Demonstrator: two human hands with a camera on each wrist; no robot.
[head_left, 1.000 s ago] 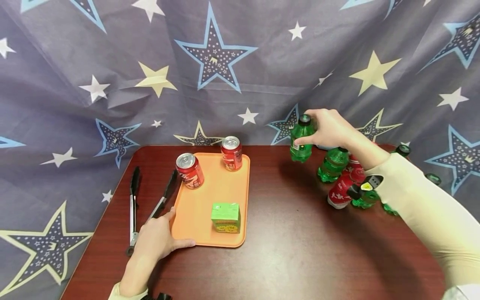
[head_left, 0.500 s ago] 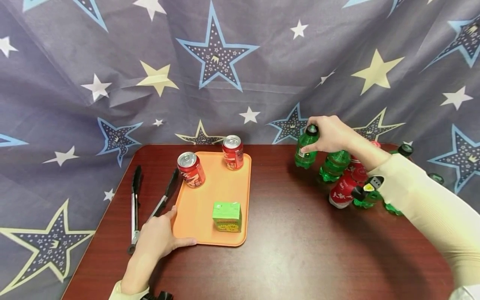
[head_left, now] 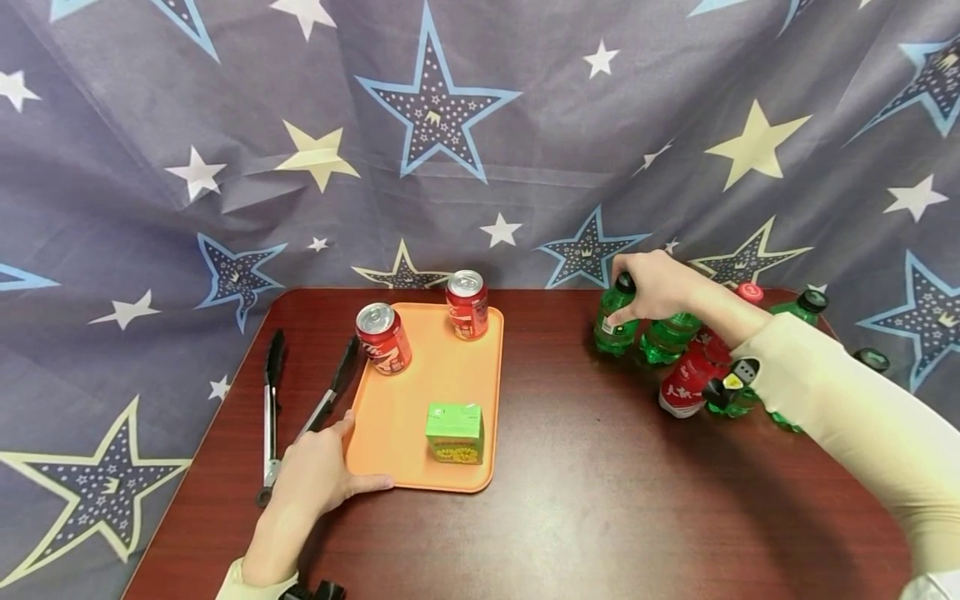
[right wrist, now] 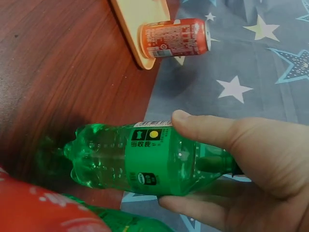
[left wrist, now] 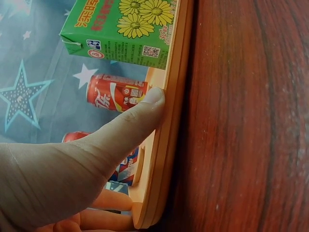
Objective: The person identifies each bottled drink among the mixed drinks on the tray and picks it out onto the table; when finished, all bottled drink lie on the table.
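Observation:
In the head view my right hand (head_left: 654, 287) grips a green plastic soda bottle (head_left: 613, 332) near its top. The right wrist view shows thumb and fingers on opposite sides of the bottle (right wrist: 154, 159), its base at or just over the table. Over at the tray's near left corner, my left hand (head_left: 313, 471) touches the orange tray (head_left: 401, 454) with a straight thumb along the rim (left wrist: 166, 104) and fingers at its side. Two red soda cans (head_left: 384, 340) and a green drink carton (head_left: 455, 435) stand on the tray.
Black-tipped metal tongs (head_left: 270, 417) lie spread left of the tray. Beside the held bottle stand another green bottle (head_left: 667, 337), a red bottle (head_left: 686, 383) and more green bottles (head_left: 806, 307), partly hidden by my right arm. A star-patterned cloth (head_left: 540, 150) hangs behind the table.
My right hand has lowered the green bottle and brought it slightly rightward, close to the other green bottle. The left hand and the things on the tray stay put.

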